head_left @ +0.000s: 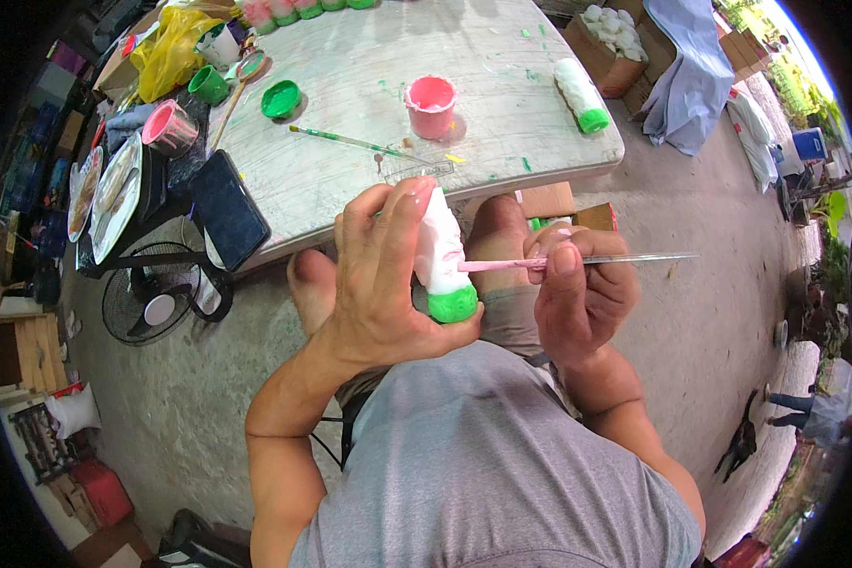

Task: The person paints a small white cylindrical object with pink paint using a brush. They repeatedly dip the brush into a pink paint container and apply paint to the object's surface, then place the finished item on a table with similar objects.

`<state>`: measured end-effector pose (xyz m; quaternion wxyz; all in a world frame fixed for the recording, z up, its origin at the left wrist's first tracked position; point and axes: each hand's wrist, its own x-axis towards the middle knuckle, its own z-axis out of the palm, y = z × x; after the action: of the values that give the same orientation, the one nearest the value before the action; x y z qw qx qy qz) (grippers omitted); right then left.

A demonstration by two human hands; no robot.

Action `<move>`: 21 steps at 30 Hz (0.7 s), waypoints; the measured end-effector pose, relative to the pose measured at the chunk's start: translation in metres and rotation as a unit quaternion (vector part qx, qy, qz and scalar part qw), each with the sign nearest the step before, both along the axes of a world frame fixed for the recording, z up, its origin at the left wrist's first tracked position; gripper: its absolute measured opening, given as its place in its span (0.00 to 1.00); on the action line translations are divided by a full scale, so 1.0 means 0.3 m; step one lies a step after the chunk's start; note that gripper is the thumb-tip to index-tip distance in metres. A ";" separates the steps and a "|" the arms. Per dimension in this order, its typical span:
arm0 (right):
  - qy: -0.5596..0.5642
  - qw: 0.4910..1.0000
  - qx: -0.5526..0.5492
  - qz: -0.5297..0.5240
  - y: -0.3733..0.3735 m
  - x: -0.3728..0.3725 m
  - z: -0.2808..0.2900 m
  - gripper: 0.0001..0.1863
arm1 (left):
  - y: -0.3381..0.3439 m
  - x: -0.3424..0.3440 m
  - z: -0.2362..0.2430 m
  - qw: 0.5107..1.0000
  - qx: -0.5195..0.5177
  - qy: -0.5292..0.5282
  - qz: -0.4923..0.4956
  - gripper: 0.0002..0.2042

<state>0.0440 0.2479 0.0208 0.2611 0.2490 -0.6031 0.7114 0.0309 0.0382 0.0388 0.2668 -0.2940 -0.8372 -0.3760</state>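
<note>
My left hand (383,265) holds a white molded figurine (442,232) with a green end (452,303), gripped between thumb and fingers in front of my chest, with some pink on its surface. My right hand (582,284) pinches a slim paintbrush (634,258), its pink-coated tip end touching the figurine's side. On the white table (540,161) beyond my hands stand a pink paint cup (431,106) and a small green paint container (281,99); another brush (336,138) lies between them. A similar white-and-green figurine (579,93) lies near the right edge.
At the table's left are a phone (228,208), plates (116,199), more cups and a yellow bag (168,52); a fan (158,308) stands below. Several painted figurines (303,8) line the far edge. Boxes (596,62) are right. A person (824,412) and a dark animal (743,435) are at lower right.
</note>
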 end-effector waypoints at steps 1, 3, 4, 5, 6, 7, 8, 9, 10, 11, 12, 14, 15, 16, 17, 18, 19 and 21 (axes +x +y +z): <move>-0.004 1.000 0.014 -0.005 0.000 0.001 0.001 0.03 | 0.000 -0.002 -0.001 1.000 0.002 0.002 -0.001 0.56; -0.012 0.999 0.041 -0.013 0.000 0.004 0.002 0.03 | -0.001 -0.003 -0.001 1.000 -0.001 0.004 -0.001 0.56; -0.002 0.998 0.049 -0.026 0.001 0.002 -0.002 0.03 | -0.002 -0.003 -0.001 1.000 -0.003 0.006 -0.001 0.56; 0.008 0.998 0.057 -0.040 0.004 -0.002 -0.009 0.03 | -0.003 -0.007 -0.007 1.000 0.002 0.007 -0.008 0.56; 0.018 0.996 0.065 -0.052 0.005 -0.003 -0.015 0.03 | -0.004 -0.011 -0.019 1.000 0.008 0.009 -0.015 0.57; 0.013 0.997 0.057 -0.044 0.005 -0.002 -0.012 0.03 | -0.005 -0.014 -0.027 1.000 0.013 0.011 -0.022 0.57; 0.008 0.998 0.048 -0.036 0.005 0.002 -0.007 0.03 | -0.004 -0.013 -0.029 1.000 0.015 0.010 -0.022 0.57; 0.003 0.999 0.041 -0.030 0.007 0.004 -0.003 0.03 | -0.001 -0.013 -0.030 1.000 0.017 0.010 -0.024 0.57; 0.010 0.999 0.019 -0.033 -0.001 0.003 -0.006 0.03 | 0.002 -0.014 -0.030 0.999 0.020 0.010 -0.026 0.57; 0.018 0.999 -0.003 -0.035 -0.016 0.000 -0.013 0.03 | 0.003 -0.014 -0.028 0.999 0.018 0.009 -0.027 0.57; 0.025 0.999 -0.024 -0.036 -0.025 -0.003 -0.017 0.04 | 0.002 -0.012 -0.025 0.999 0.016 0.008 -0.026 0.57; 0.029 0.998 0.041 -0.039 0.000 -0.006 -0.019 0.05 | 0.001 -0.011 -0.024 1.000 0.014 0.009 -0.024 0.57; 0.032 0.996 0.074 -0.040 0.012 -0.006 -0.020 0.06 | 0.001 -0.011 -0.027 1.000 0.015 0.010 -0.023 0.57; 0.029 0.996 0.075 -0.032 0.019 -0.006 -0.021 0.06 | 0.000 -0.011 -0.029 1.000 0.016 0.012 -0.021 0.57; 0.026 0.996 0.077 -0.025 0.023 -0.004 -0.021 0.07 | -0.001 -0.010 -0.029 1.000 0.016 0.009 -0.021 0.56; 0.023 0.996 0.078 -0.020 0.027 -0.001 -0.021 0.07 | 0.000 -0.010 -0.027 1.000 0.016 0.005 -0.023 0.56; 0.027 0.998 0.061 -0.021 0.021 0.001 -0.023 0.07 | 0.001 -0.010 -0.023 1.000 0.017 0.002 -0.025 0.56; 0.035 0.998 0.042 -0.030 0.008 0.002 -0.030 0.07 | 0.000 -0.004 -0.009 1.000 0.000 -0.007 -0.019 0.58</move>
<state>0.0447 0.2501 0.0118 0.2927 0.2668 -0.6303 0.6678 0.0296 0.0381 0.0360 0.2536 -0.3072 -0.8334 -0.3830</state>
